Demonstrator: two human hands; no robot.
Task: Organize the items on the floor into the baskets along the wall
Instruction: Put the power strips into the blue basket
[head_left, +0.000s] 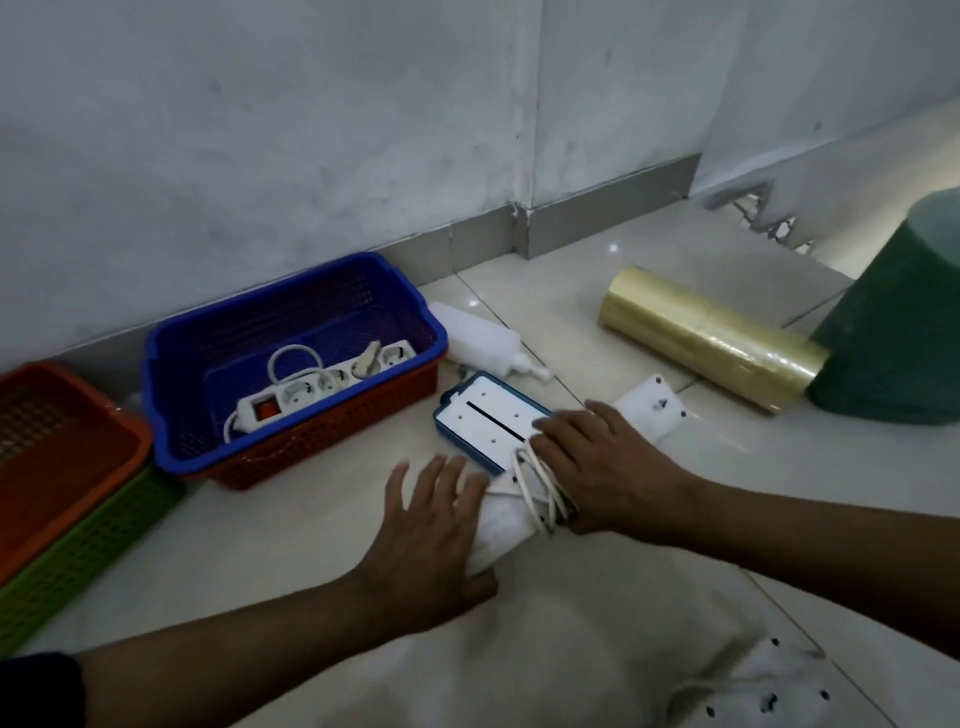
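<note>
A long white power strip (647, 410) lies slantwise on the floor tiles, with its white cable (540, 488) wound around its middle. My left hand (431, 530) lies over its near end, fingers spread and thumb curled round the edge. My right hand (597, 457) covers the middle by the cable, fingertips reaching a blue-edged white socket panel (485, 415). Against the wall stands a blue basket (171, 364) nested in a red one (332, 441); it holds another white power strip (311, 389) with an orange switch.
At the left an orange basket (104, 467) sits in a green one (78, 561). A white bottle (483, 343) lies beside the blue basket. A yellow stack of tape rolls (706, 338) and a green cylinder (893, 332) are at the right. Another white strip (769, 691) lies bottom right.
</note>
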